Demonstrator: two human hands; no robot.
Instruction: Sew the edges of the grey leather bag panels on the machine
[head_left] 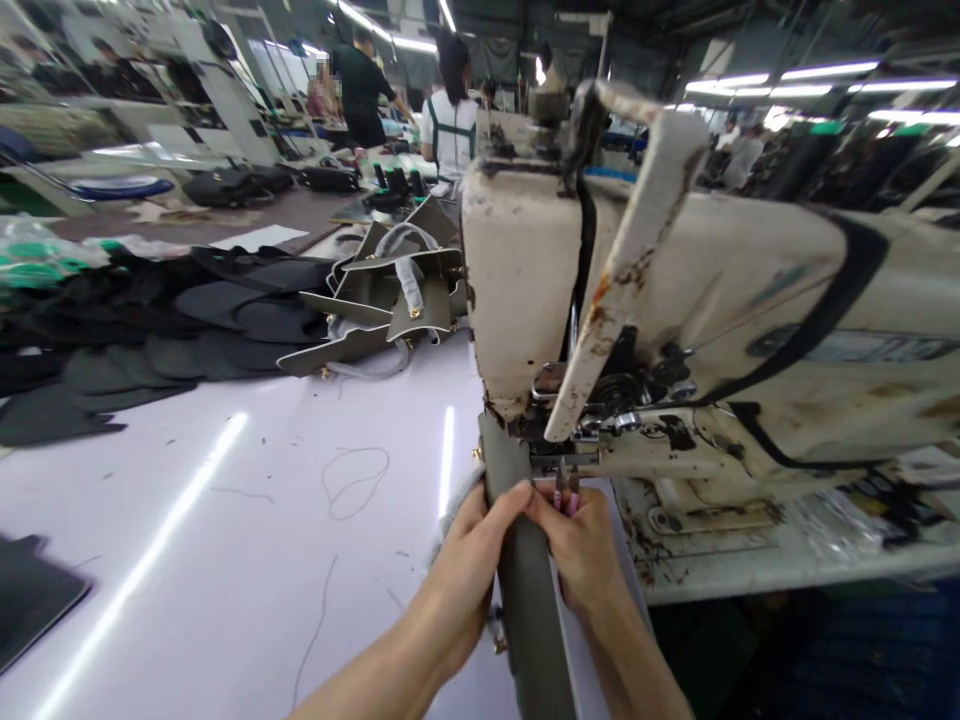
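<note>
Evidently the grey-green panel [531, 610] is the piece in hand: it lies lengthwise just in front of the sewing machine [517, 280], its far end reaching in beneath the machine's head. The left hand [461, 560] grips its left edge and the right hand [589, 555] pinches the opposite side, the thumbs close together on top. Small pointed snips [574, 484] poke up from the right hand, blades towards the machine. A plastic-wrapped handle [450, 512] shows beside the left hand, and a gold fitting [499, 640] sits at the panel's left edge, nearer the wearer than the machine.

Left of the machine, the white worktop [225, 610] bears loose threads [325, 600]; farther back on that side are matching bag pieces [360, 345] and a spread of dark pieces [247, 305].

As I judge it, the snips are the chief worry: a twist of the right wrist could nick or scratch the panel. Uneven pull between the hands might skew its edge under the head, and the fitting or handle could snag and drag it crooked. Fingers this near the machine risk injury if it ran while they slid forward.
</note>
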